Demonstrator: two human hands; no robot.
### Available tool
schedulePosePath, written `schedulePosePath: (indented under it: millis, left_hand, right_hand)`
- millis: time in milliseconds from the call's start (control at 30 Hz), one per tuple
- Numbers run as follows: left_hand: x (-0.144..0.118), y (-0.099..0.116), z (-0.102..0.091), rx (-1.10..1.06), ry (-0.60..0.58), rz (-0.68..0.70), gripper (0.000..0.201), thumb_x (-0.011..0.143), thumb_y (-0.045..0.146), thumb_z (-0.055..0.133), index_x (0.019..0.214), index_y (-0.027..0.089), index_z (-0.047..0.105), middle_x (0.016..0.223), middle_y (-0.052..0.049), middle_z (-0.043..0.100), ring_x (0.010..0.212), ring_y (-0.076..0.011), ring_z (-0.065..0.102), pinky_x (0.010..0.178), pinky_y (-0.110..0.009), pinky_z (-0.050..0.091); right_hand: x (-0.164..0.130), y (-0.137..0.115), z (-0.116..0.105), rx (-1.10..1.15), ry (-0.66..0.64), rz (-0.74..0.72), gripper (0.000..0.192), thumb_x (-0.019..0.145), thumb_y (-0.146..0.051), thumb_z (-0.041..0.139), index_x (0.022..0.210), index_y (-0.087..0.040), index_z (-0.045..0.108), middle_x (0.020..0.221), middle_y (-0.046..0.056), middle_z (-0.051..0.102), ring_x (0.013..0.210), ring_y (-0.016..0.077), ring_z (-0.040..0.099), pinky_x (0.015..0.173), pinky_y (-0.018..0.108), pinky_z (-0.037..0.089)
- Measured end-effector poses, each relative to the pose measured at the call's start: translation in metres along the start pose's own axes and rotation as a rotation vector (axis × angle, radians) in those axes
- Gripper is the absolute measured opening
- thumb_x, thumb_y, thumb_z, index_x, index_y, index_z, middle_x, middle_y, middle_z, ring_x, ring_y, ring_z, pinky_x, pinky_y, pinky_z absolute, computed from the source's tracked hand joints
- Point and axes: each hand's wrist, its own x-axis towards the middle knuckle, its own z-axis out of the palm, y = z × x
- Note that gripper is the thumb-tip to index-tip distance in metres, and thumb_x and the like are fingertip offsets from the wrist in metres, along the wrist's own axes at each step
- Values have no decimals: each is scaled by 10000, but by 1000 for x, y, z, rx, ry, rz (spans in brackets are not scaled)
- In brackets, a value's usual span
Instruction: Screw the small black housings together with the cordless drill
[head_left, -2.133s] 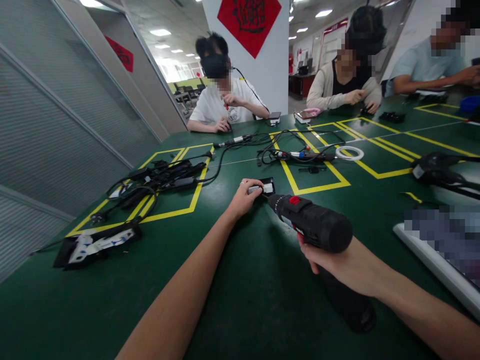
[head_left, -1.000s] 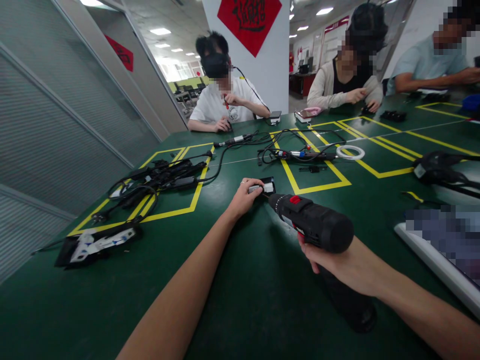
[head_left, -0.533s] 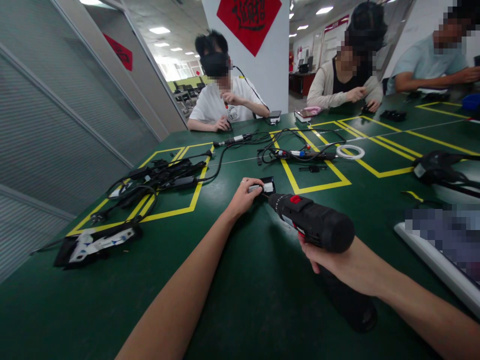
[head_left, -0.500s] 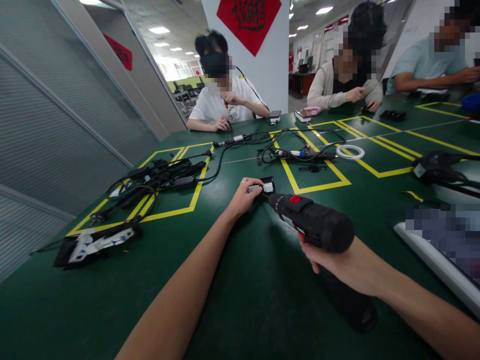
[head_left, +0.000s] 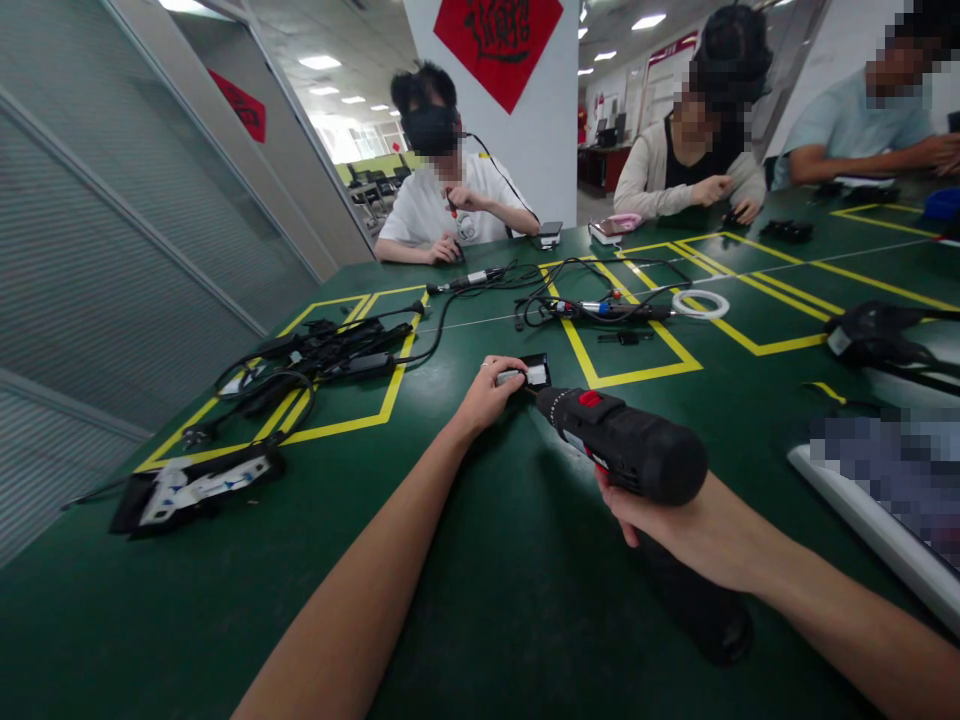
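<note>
My right hand (head_left: 652, 515) is wrapped round the grip of a black cordless drill (head_left: 622, 440) with a red switch on top. Its nose points away from me and to the left, and the thin bit reaches the near side of a small black-and-white part (head_left: 537, 372). My left hand (head_left: 491, 390) is closed on that part's left end, steadying it on the green table (head_left: 480, 600). The fingers cover much of the part, so its exact kind cannot be made out. A ring shows on one left finger.
A heap of black cables and adapters (head_left: 330, 350) lies to the left, near a black-and-white pouch (head_left: 195, 490). Beyond my hands are a cabled electric screwdriver (head_left: 607, 310) and a white ring (head_left: 701, 304). A tablet-like screen (head_left: 885, 500) stands at right. Several people sit across the table.
Almost nothing differs. Both hands, the drill and the small part stay in place, apart from a very slight shift of the drill.
</note>
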Motion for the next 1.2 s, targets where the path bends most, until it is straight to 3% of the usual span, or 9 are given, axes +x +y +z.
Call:
schedulePosePath:
  millis: [300,600,767,1000,1200]
  left_hand:
    - [0,0,0,9,-1,-2,226,833,299,515,1007,219,636,1063,-44,549,1069,-199,495,1003,-359,376]
    - [-1,2,-1,23,-1,7,226,829,293,513,1002,217,637,1061,-44,558,1074,-202,493,1002,-358,376]
    - [0,1,-1,27,-3,13,218,829,283,514,997,218,637,1062,-44,565,1077,-204,491,1009,-367,373]
    - [0,2,-1,29,-6,4,225,828,293,515,998,217,641,1065,-45,557,1078,-201,495,1009,-361,376]
    - [0,0,-1,27,-8,-2,234,833,305,511,1010,217,637,1065,-46,547,1058,-197,503,990,-355,388]
  right_hand:
    - [0,-5,1,24,-23,-1,317,792,-248,585,1101,-182,561,655,-26,573,592,160,587,549,269,450]
    - [1,0,0,68,-39,-44,209,790,-221,582,995,-184,606,649,-22,581,579,145,567,547,258,448]
    - [-2,-7,1,89,-25,-22,296,769,-197,588,1064,-172,579,620,-33,560,570,144,551,540,249,452]
    - [-2,-10,0,75,-43,-30,141,768,-207,576,905,-181,594,651,-28,564,583,138,556,563,241,463]
    - [-2,-7,-1,83,-41,-55,260,773,-192,575,1033,-183,569,707,-20,572,585,132,566,570,242,474]
